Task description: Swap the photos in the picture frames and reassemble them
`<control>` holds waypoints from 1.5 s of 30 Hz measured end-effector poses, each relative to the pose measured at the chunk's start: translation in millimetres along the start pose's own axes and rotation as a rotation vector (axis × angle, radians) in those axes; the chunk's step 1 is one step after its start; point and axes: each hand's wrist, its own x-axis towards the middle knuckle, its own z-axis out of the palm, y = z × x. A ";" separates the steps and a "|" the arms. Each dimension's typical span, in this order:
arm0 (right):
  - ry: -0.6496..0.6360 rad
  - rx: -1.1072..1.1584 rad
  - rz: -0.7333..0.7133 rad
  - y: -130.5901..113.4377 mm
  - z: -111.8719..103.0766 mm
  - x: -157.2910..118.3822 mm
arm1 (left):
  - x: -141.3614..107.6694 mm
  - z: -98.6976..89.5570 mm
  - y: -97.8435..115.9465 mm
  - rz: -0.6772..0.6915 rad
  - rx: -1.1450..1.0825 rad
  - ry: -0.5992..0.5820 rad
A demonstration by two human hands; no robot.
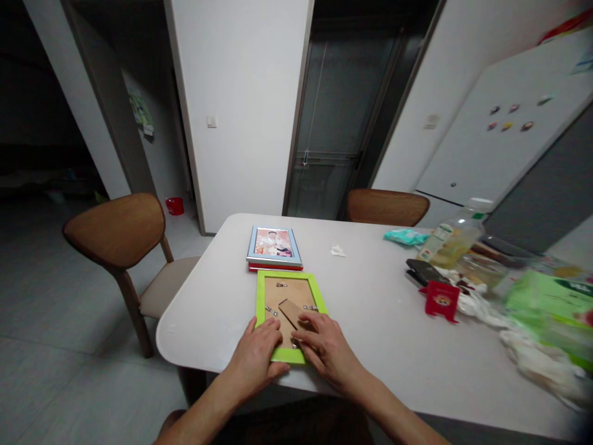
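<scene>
A green picture frame [260, 303] lies face down on the white table, its brown backing board [294, 293] showing with small metal clips and a stand flap [288, 311]. My left hand [259, 352] rests on the frame's lower left side, fingers apart, the thumb near the bottom edge. Over the lower right part of the backing is my right hand [327, 346], its fingers bent and apart beside the flap and the bottom clip. Just behind the green frame, a light blue frame with a photo [273, 242] sits on top of a red frame [275, 267].
The white table [370, 321] holds a crumpled tissue [338, 250], a teal packet [405, 237], a bottle [451, 235], a black phone-like item [425, 271], a red card-like item [441, 301] and a green packet [546, 309]. Wooden chairs stand at left [118, 232] and behind [388, 207].
</scene>
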 end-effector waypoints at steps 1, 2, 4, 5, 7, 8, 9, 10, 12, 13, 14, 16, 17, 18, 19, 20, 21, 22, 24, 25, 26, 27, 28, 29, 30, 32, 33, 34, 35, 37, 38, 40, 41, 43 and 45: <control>-0.026 0.010 -0.031 -2.1 -0.5 -1.1 | -0.1 0.3 -0.4 -0.006 -0.001 -0.003; -0.049 0.019 -0.052 -4.0 -0.9 -2.0 | -0.1 0.3 -0.6 -0.012 -0.002 -0.006; -0.072 0.026 -0.063 -6.7 -1.5 -2.7 | -0.1 -0.2 -0.6 -0.019 -0.005 -0.014; -0.072 0.027 -0.060 -7.7 -1.9 -2.9 | -0.2 -0.6 -0.3 -0.020 -0.008 -0.015; -0.079 0.026 -0.058 -9.2 -3.2 -3.1 | -0.5 -1.4 0.6 -0.020 -0.015 -0.012; -0.084 0.025 -0.058 -10.0 -4.1 -3.4 | -0.7 -1.7 1.1 -0.022 -0.019 -0.009; -0.089 0.025 -0.060 -10.8 -4.9 -3.8 | -1.0 -1.9 1.7 -0.024 -0.022 -0.004; -0.092 0.024 -0.060 -11.6 -5.7 -4.4 | -1.3 -2.0 2.1 -0.028 -0.024 0.000; -0.091 0.026 -0.059 -12.6 -6.9 -5.7 | -1.9 -1.6 2.3 -0.033 -0.028 0.006; -0.090 0.031 -0.060 -12.3 -7.3 -5.9 | -2.1 -1.2 2.0 -0.033 -0.029 0.009; -0.091 0.037 -0.062 -11.0 -7.6 -5.7 | -2.3 -0.7 1.4 -0.031 -0.030 0.014; -0.083 0.046 -0.048 -4.6 -7.7 -3.0 | -2.7 0.5 -0.4 -0.025 -0.035 0.027; -0.061 0.041 -0.020 0.7 -7.6 -0.6 | -2.9 1.0 -1.6 -0.021 -0.039 0.034; -0.027 0.023 0.027 7.0 -7.4 2.5 | -3.0 1.5 -2.7 -0.019 -0.045 0.038; 0.009 -0.006 0.089 14.1 -7.1 5.9 | -3.2 1.9 -3.8 -0.019 -0.049 0.041; 0.037 -0.041 0.153 21.3 -6.7 9.5 | -3.3 2.3 -4.7 -0.021 -0.053 0.044; 0.049 -0.077 0.208 28.0 -6.3 12.9 | -3.3 2.8 -5.5 -0.021 -0.055 0.045; 0.042 -0.108 0.245 33.7 -5.9 16.0 | -3.4 3.2 -6.0 -0.021 -0.055 0.047; -0.001 -0.144 0.261 41.2 -4.9 20.7 | -3.2 4.1 -6.8 -0.019 -0.055 0.050; -0.015 -0.150 0.249 43.0 -4.4 22.5 | -3.0 4.6 -7.1 -0.018 -0.054 0.049; -0.019 -0.151 0.237 43.9 -3.7 24.0 | -2.9 5.0 -7.5 -0.018 -0.052 0.049; -0.017 -0.147 0.231 44.1 -3.0 25.5 | -2.7 5.5 -7.9 -0.018 -0.052 0.048; -0.011 -0.141 0.231 44.2 -2.1 27.2 | -2.5 6.0 -8.3 -0.018 -0.052 0.047; -0.004 -0.135 0.239 44.4 -1.1 29.2 | -2.4 6.4 -8.8 -0.017 -0.054 0.047; 0.001 -0.131 0.251 44.8 0.0 31.4 | -2.4 6.8 -9.3 -0.015 -0.057 0.048; 0.001 -0.128 0.281 46.1 2.1 36.5 | -2.5 7.2 -9.9 -0.012 -0.064 0.050; -0.003 -0.129 0.294 46.8 3.1 38.9 | -2.6 7.2 -10.0 -0.010 -0.065 0.050; -0.008 -0.130 0.304 47.5 3.8 41.0 | -2.8 7.1 -9.8 -0.010 -0.066 0.051; -0.013 -0.131 0.311 48.0 4.4 42.6 | -2.9 7.0 -9.6 -0.011 -0.067 0.052; -0.013 -0.136 0.314 48.7 5.1 44.2 | -3.2 6.6 -8.8 -0.012 -0.068 0.055; -0.010 -0.139 0.311 49.0 5.3 44.5 | -3.3 6.5 -8.4 -0.013 -0.068 0.057; -0.005 -0.146 0.299 50.2 5.7 44.9 | -3.3 6.3 -7.9 -0.016 -0.066 0.062; -0.008 -0.147 0.286 51.2 6.0 45.4 | -3.2 6.3 -7.7 -0.018 -0.063 0.062; -0.025 -0.149 0.256 53.3 6.5 47.6 | -2.9 6.1 -7.5 -0.024 -0.057 0.062; -0.043 -0.156 0.235 55.1 6.8 50.4 | -2.7 5.7 -7.2 -0.025 -0.055 0.060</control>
